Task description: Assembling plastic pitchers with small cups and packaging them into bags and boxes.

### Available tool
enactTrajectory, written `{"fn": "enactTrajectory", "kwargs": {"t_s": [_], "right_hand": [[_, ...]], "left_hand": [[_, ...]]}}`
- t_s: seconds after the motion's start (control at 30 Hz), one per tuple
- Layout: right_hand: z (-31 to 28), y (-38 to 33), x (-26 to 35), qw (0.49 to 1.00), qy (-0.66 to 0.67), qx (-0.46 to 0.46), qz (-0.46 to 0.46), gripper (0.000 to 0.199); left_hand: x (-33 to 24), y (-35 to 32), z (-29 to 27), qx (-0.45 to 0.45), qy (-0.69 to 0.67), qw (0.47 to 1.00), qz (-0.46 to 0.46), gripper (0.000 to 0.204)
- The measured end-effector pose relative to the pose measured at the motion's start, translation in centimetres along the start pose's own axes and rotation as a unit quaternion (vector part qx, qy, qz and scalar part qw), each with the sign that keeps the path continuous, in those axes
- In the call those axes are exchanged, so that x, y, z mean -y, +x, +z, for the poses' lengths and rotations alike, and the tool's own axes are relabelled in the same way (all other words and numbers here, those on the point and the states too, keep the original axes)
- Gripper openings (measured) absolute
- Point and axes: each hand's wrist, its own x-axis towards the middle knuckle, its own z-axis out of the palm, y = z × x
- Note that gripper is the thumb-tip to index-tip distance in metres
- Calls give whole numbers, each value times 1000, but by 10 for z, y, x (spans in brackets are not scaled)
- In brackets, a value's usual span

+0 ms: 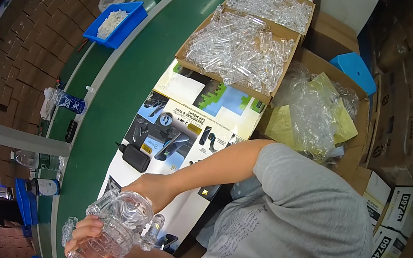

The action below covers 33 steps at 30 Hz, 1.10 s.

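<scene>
A clear, hollow vessel (pixel 121 228) with a round rim and short tube-shaped arms is held at the lower left, over the edge of the printed card sheet (pixel 189 179). My left hand (pixel 89 234) is wrapped around its body, fingers on the far side and thumb on the near side. At its upper side is my right hand (pixel 150 189), curled and close against the rim. The right fingertips are hidden behind the clear material. A black rectangular device (pixel 136 158) lies on the sheet just beyond the right hand.
Cardboard trays (pixel 275 94) heaped with clear tube-shaped parts stand at the back. Beside them is an open carton (pixel 366 120) of plastic bags. Across the green belt (pixel 108 115) are a blue bin (pixel 138 20) of white pieces, a plastic bottle (pixel 28 159) and a dark jar (pixel 48 187).
</scene>
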Motion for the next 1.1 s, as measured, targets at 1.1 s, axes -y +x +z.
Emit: {"fn": "enactTrajectory", "kwargs": {"t_s": [1.1], "right_hand": [[-42,22,-53,950,108,-286,68,32]], "left_hand": [[34,25,8,-6,141,985,-98,60]]}}
